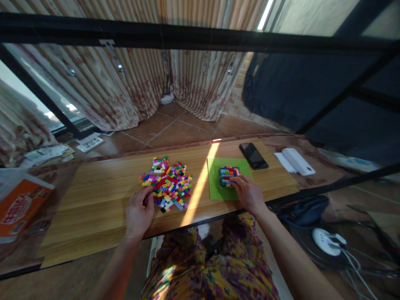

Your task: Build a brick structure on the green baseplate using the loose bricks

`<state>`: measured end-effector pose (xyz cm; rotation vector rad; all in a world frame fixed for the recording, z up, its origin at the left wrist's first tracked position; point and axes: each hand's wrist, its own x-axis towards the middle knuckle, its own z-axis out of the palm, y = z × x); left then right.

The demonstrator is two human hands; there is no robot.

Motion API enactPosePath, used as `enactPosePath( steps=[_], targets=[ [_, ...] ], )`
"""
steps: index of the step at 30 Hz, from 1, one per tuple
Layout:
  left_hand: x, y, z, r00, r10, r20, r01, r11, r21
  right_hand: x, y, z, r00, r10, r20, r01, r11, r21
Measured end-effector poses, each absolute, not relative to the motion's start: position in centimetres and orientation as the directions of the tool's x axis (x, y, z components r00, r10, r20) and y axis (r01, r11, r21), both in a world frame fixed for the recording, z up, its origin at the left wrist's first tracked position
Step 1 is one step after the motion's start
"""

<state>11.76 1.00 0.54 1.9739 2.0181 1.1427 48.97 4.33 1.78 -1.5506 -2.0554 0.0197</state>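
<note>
A heap of loose, many-coloured toy bricks [170,185] lies on the wooden table. At its left edge is my left hand [139,208], fingers curled and thumb close to the forefinger; whatever is between the fingertips is hidden. To the right, a green baseplate [215,191] carries a small, multicoloured block of stacked bricks [225,171]. My right hand [249,192] reaches over the plate's right part, its fingertips closed at the front right of that block. A pale brick shows at these fingertips, though I cannot tell whether it is attached.
A black phone [253,156] lies behind the baseplate's right corner. Beyond the table's right end is a white object [299,161]. A dark metal bar [200,37] crosses in front of the curtains. An orange and white box [23,204] stands at the left.
</note>
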Motion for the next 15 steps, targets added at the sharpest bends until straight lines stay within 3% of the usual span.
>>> enactPosePath(
  steps=[7, 15],
  targets=[
    [11.6, 1.07, 0.23, -0.139, 0.879, 0.455, 0.837, -0.141, 0.528, 49.75, 4.75, 1.7, -0.226, 0.88, 0.417, 0.906, 0.347, -0.242],
    [11.55, 1.06, 0.37, -0.133, 0.886, 0.444, 0.845, -0.133, 0.518, 50.02, 4.6, 1.73, -0.222, 0.872, 0.436, 0.911, 0.345, -0.225]
  ],
)
